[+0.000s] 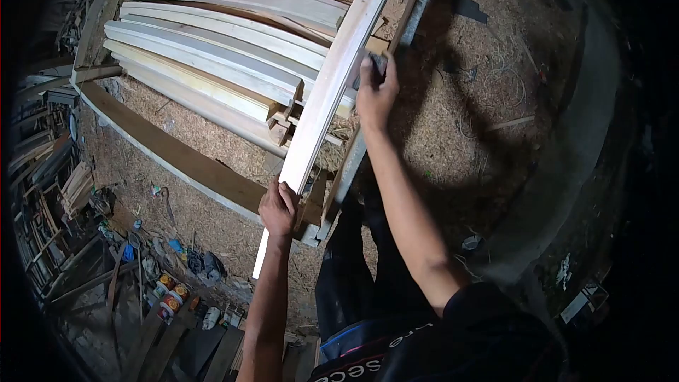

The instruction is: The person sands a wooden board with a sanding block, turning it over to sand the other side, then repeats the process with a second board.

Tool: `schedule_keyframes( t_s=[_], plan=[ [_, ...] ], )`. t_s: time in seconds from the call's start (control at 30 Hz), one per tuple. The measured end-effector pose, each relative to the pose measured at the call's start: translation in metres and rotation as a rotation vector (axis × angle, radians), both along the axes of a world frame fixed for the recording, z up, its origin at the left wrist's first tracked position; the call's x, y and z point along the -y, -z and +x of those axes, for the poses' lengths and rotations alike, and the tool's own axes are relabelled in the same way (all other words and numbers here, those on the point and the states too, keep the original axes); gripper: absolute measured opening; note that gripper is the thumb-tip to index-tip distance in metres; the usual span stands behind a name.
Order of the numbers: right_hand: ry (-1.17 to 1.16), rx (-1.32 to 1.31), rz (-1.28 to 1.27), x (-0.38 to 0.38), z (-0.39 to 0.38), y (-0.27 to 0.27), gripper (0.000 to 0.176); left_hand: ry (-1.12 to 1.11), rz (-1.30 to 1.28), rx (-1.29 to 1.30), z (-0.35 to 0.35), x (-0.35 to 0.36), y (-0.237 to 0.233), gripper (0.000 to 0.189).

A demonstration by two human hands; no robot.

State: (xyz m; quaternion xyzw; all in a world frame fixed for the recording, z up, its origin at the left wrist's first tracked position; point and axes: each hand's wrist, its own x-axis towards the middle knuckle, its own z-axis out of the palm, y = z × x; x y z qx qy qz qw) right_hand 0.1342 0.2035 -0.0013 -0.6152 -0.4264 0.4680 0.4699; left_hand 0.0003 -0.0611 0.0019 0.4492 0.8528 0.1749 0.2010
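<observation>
A long pale wooden board (332, 92) runs diagonally from the top centre down to the lower left. Near its lower end my left hand (278, 209) grips it, fingers wrapped over the edge. Higher up, at the board's right edge, my right hand (377, 92) is closed on a small dark block (377, 64). The block lies against the side of the board. Behind the board, to the left, several pale wooden mouldings (212, 42) lie side by side.
A wooden frame beam (177, 145) crosses the left, meeting another beam (346, 170) near my legs. Wood shavings (460, 141) cover the ground. Scrap wood, cans (170, 297) and rags (205, 265) lie at the lower left.
</observation>
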Motion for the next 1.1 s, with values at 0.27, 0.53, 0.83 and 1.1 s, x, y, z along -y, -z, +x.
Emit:
schedule_keyframes(
  t_s=[0.27,0.53,0.83,1.1],
  plan=[
    [-0.009,-0.098,-0.045,0.078,-0.012,-0.001,0.061,0.004,0.056,-0.019,0.001,-0.001,0.002,0.030],
    [-0.004,-0.023,0.015,-0.033,0.004,0.002,0.054,0.018,0.090,-0.017,0.000,0.000,0.005,0.031],
    [-0.059,0.004,0.010,0.049,-0.003,-0.001,0.060,0.020,0.050,-0.022,0.002,-0.005,-0.002,0.033],
    [0.024,-0.079,0.036,0.011,-0.004,0.001,0.053,0.048,0.034,0.049,0.014,-0.108,-0.004,0.033]
  ],
)
